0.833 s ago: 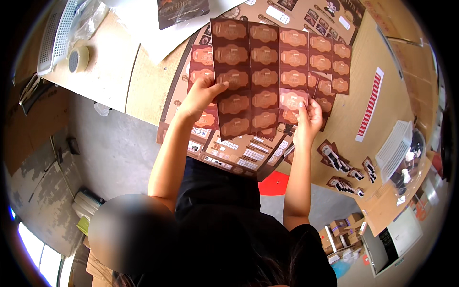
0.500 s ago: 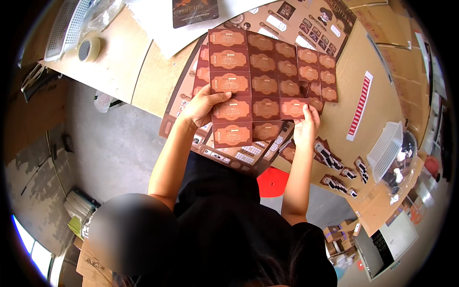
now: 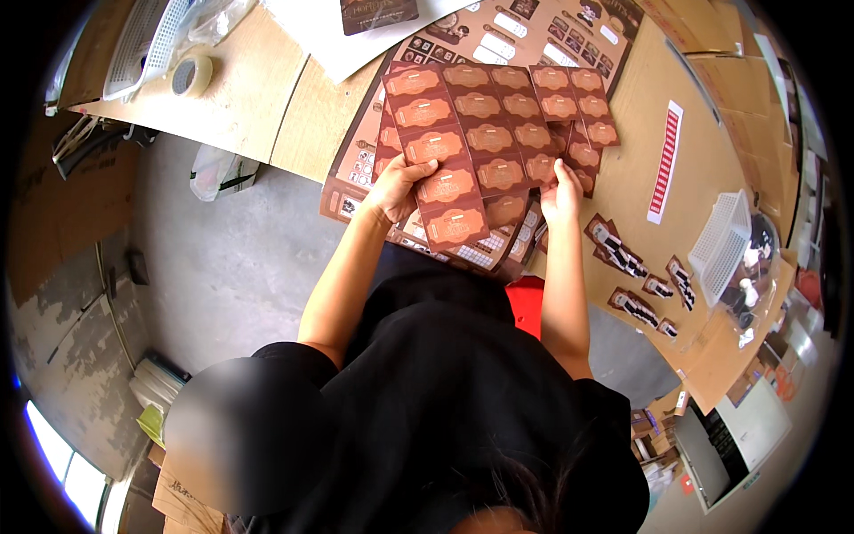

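My left hand (image 3: 398, 189) is closed on the left edge of a long strip of reddish-brown printed cards (image 3: 452, 182), thumb on top. The strip tilts against a wider sheet of the same cards (image 3: 495, 139) lying beside it; whether the two are joined I cannot tell. My right hand (image 3: 560, 194) pinches a card (image 3: 541, 168) at that sheet's lower right corner, its fingers mostly underneath. Smaller pieces of card sheet (image 3: 553, 94) spread out at the far right of the stack. Beneath everything lies a large brown printed sheet (image 3: 356, 158).
On the table's right lie a red-and-white strip (image 3: 665, 160), several die-cut figure pieces (image 3: 618, 249) and a white plastic basket (image 3: 719, 240). A tape roll (image 3: 191, 76) and another basket (image 3: 133, 49) stand at the left. A dark printed packet (image 3: 378, 13) rests on white paper (image 3: 329, 40).
The left strip has turned, its lower end swinging right. My right hand has moved up and inward, bringing the card that stuck out rightward closer to the sheet. The whole view has shifted slightly.
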`<move>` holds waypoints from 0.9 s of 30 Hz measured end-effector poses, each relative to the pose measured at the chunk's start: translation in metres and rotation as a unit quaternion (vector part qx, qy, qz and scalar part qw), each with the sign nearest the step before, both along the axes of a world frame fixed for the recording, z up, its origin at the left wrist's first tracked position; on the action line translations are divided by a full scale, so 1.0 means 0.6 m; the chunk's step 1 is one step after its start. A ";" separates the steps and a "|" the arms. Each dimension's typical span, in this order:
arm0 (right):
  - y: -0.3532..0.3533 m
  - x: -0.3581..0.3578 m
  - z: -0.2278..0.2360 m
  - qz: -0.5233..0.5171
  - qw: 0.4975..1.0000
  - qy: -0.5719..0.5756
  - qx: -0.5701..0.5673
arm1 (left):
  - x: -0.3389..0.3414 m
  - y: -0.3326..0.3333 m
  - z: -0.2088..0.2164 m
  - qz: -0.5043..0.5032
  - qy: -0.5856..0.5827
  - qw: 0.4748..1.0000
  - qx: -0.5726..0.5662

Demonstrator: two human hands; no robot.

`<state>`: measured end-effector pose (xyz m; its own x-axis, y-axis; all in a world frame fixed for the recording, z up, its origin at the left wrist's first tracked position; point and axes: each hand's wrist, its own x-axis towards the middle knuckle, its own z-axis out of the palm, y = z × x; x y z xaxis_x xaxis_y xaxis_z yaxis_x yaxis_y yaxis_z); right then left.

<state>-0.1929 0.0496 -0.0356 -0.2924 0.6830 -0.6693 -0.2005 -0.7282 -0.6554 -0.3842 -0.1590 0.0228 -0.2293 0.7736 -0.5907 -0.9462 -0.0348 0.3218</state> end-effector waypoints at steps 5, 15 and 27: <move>-0.010 0.038 -0.003 0.145 0.944 0.227 -0.191 | 0.008 0.000 -0.001 0.015 -0.045 0.999 -0.009; -0.131 0.012 0.072 0.240 0.970 -0.016 -0.031 | 0.049 -0.009 -0.031 0.022 0.032 0.987 -0.157; -0.108 0.001 0.093 0.277 0.960 -0.004 -0.035 | 0.032 0.000 -0.060 0.002 0.060 0.985 -0.164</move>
<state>-0.1921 -0.0153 0.0205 -0.5929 0.3770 -0.7115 0.2358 -0.7636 -0.6011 -0.3652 -0.1591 -0.0131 -0.3147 0.5452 -0.7770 -0.9010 0.0858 0.4252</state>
